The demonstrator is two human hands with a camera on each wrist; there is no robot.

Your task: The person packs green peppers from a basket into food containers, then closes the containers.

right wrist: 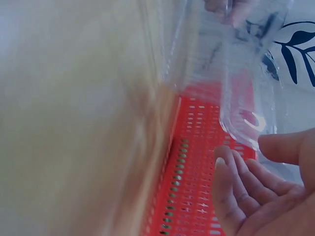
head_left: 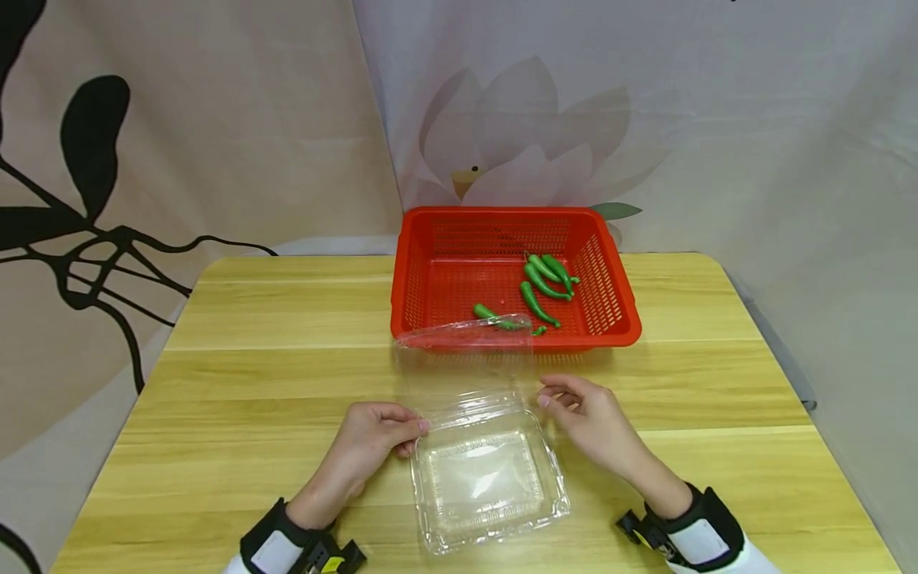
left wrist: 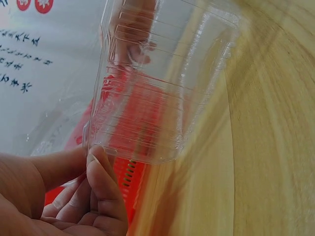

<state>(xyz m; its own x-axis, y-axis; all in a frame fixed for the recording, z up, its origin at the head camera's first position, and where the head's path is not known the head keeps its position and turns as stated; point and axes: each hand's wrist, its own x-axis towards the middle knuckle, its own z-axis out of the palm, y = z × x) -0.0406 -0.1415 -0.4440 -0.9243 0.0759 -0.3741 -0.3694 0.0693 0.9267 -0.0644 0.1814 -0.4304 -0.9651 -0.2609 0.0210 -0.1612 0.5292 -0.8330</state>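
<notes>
A clear plastic clamshell box (head_left: 482,486) stands over the table with its lid (head_left: 466,375) swung up toward the basket. My left hand (head_left: 376,437) pinches the box's left rim near the hinge between thumb and fingers, which the left wrist view also shows. Beside the right edge, my right hand (head_left: 584,418) has thumb and fingers parted with nothing between them. In the right wrist view its thumb (right wrist: 280,147) is close to the plastic edge; whether it touches, I cannot tell.
Behind the box, a red plastic basket (head_left: 617,327) with slotted walls holds several green chili peppers (head_left: 547,283). The raised lid overlaps the basket's front rim in the head view. A printed cloth (head_left: 717,159) hangs behind the wooden table (head_left: 287,335).
</notes>
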